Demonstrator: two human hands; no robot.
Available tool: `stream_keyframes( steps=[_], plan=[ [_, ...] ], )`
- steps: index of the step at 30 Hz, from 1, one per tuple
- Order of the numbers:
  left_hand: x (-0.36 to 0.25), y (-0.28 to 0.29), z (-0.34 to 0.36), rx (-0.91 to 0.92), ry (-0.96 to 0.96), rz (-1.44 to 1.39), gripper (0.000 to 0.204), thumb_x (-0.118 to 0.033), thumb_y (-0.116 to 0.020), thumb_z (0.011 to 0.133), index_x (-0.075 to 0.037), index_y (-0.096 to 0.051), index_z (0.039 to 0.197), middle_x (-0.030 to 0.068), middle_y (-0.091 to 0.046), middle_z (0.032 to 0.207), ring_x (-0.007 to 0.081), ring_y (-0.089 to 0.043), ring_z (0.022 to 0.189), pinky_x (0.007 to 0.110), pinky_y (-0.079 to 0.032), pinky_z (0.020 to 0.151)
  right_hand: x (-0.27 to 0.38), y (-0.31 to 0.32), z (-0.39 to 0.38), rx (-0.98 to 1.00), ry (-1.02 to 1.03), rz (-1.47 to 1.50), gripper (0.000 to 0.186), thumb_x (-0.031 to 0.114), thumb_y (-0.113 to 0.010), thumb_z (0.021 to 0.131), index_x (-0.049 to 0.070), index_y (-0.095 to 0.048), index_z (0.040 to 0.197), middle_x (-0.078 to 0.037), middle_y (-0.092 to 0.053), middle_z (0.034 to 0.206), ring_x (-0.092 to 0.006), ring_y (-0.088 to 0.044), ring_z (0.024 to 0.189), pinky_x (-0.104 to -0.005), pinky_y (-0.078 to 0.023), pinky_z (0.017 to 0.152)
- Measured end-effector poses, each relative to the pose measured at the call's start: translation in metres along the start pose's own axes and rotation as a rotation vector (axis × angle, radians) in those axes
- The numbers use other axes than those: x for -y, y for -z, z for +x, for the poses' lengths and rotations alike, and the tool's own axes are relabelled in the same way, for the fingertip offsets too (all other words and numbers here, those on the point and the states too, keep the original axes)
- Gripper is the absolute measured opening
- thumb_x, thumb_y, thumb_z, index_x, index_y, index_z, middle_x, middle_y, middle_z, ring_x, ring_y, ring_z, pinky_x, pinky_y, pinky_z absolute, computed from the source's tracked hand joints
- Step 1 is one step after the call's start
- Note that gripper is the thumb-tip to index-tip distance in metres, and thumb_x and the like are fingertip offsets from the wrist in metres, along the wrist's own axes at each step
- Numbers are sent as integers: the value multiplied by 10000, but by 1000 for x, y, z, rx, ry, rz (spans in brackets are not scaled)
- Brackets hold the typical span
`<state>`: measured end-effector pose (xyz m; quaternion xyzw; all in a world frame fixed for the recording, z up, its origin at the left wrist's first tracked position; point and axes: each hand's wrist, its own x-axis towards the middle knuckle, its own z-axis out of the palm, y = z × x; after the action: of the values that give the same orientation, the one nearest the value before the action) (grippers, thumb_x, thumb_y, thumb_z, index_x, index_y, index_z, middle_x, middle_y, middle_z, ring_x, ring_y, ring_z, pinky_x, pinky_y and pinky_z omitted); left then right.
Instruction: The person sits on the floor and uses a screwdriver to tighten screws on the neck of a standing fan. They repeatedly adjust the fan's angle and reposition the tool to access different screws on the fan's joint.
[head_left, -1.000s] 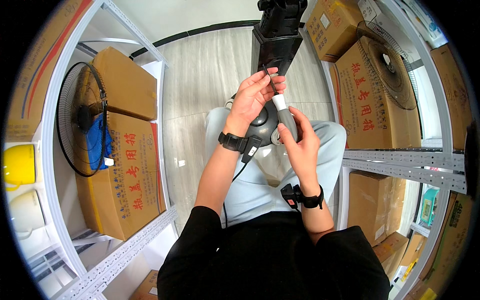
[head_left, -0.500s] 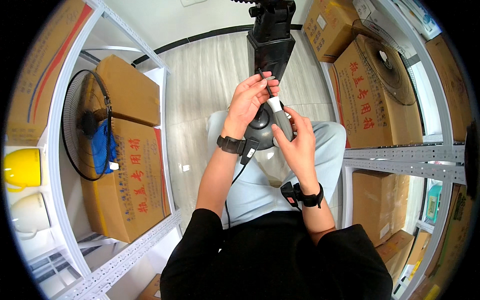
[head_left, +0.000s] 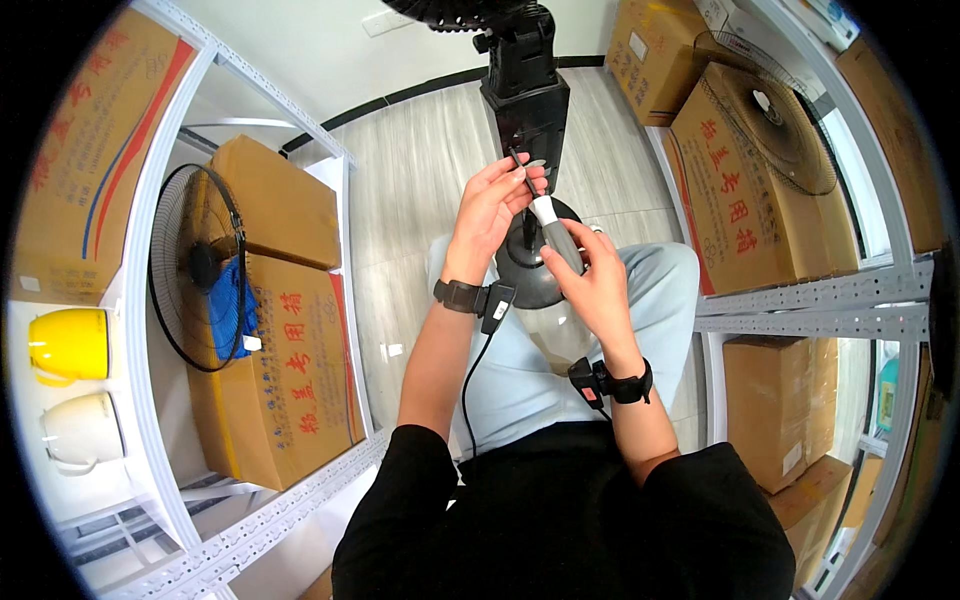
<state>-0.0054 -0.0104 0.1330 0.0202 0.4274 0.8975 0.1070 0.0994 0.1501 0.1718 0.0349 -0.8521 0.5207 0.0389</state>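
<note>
The right hand (head_left: 599, 272), nearer, grasps the grey-handled screwdriver (head_left: 563, 245); beyond it, the left hand (head_left: 488, 208) pinches the dark shaft. Its long axis slants forward-left to the black fan column (head_left: 525, 103) near the floor's (head_left: 410, 150) far edge; tip contact is unclear. More fan head (head_left: 465, 10) shows than a second ago.

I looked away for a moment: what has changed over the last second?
The view shifted, showing more of the black stand, with a round black part at the top edge. The screwdriver sits slightly farther left in the picture. Nothing was let go: the right hand and left hand keep hold of it. The cardboard boxes look unmoved.
</note>
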Motion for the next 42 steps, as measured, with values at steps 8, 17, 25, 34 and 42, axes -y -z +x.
stream_keyframes(
  steps=[8,17,25,34,42],
  plan=[
    [3,5,4,-34,-17,-14,253,-67,-580,918,14,-539,1155,147,-657,1020,220,-659,914,324,-549,807,-1,2,4,152,-396,1047,369,249,-566,957,-27,-556,1203,-93,-637,880,-142,-645,669,-231,-519,581],
    [3,3,2,-77,-13,50,256,-66,-577,919,8,-538,1162,149,-655,1013,223,-652,915,338,-535,825,-6,0,-1,-43,-88,164,497,279,-714,799,23,-582,1203,-167,-604,944,-234,-642,834,-334,-508,710],
    [2,-1,4,-75,-17,12,226,-71,-605,908,0,-555,1116,139,-655,988,230,-651,911,332,-537,825,-14,3,7,207,-370,1107,471,301,-537,966,-50,-480,1275,-124,-630,951,-173,-670,710,-250,-547,597],
    [3,1,4,-101,-17,44,200,-62,-623,894,-8,-574,1081,142,-659,973,226,-655,888,327,-542,808,-11,3,1,130,-193,515,444,261,-654,889,34,-540,1253,-73,-612,886,-109,-623,686,-227,-510,555],
    [0,0,4,-108,-21,41,198,-73,-622,896,-13,-568,1077,131,-657,964,221,-655,875,320,-542,788,-15,-2,5,89,-294,808,459,207,-698,849,-36,-556,1211,-61,-642,810,-102,-633,652,-242,-509,528]
  ],
)
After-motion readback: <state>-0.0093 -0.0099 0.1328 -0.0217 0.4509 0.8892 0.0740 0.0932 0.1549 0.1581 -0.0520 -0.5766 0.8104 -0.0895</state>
